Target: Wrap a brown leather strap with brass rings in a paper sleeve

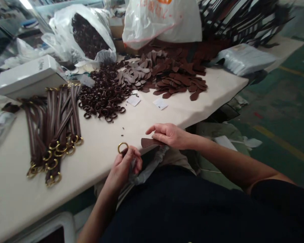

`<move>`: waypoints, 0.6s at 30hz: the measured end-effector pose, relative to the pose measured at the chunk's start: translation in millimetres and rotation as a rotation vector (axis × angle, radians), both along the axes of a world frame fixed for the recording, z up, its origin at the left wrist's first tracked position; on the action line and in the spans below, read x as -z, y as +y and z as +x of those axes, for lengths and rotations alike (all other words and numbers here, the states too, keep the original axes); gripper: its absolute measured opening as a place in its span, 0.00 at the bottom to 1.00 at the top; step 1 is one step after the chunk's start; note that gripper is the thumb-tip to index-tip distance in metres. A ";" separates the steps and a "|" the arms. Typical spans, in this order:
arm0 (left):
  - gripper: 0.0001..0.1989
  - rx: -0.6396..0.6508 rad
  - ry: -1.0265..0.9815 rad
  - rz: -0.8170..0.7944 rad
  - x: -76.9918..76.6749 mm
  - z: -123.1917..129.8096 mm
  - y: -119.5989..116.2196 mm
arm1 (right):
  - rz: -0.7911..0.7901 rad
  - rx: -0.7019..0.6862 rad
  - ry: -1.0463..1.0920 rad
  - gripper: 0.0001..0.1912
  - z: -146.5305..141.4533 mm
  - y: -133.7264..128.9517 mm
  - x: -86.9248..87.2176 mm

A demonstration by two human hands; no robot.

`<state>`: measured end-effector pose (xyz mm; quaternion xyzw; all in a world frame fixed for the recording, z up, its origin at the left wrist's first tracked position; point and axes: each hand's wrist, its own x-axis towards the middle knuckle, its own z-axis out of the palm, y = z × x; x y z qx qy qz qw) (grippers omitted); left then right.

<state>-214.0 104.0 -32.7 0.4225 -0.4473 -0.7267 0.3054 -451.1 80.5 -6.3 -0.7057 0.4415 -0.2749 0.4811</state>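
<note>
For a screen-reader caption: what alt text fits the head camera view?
The left hand holds a brass ring on a brown strap end, while the right hand presses a brown leather piece at the table edge. Finished straps, loops and cut pieces lie beyond.

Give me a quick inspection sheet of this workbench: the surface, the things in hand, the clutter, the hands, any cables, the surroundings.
Surface: pale table, mostly covered toward the back.
Things in hand: gold ring on a dark strap end; brown leather piece at the table edge.
Clutter: finished straps with gold rings, pile of dark loops, heap of leather cut-outs, white box, plastic bags, paper tags.
Hands: left hand pinches the ringed strap end; right hand presses on the leather piece.
Cables: nothing seen.
Surroundings: green floor with yellow lines, stacked straps behind.
</note>
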 end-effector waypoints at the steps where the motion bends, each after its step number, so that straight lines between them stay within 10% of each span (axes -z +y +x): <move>1: 0.21 0.020 -0.018 -0.008 1.2 1.1 -0.5 | 0.000 -0.044 -0.011 0.13 7.5 3.5 0.7; 10: 0.21 0.069 -0.051 -0.029 3.3 11.0 1.2 | -0.027 -0.141 -0.085 0.12 25.5 1.0 11.6; 18: 0.21 0.023 -0.146 -0.118 6.3 6.3 2.3 | -0.435 -0.106 0.307 0.11 25.2 10.7 3.6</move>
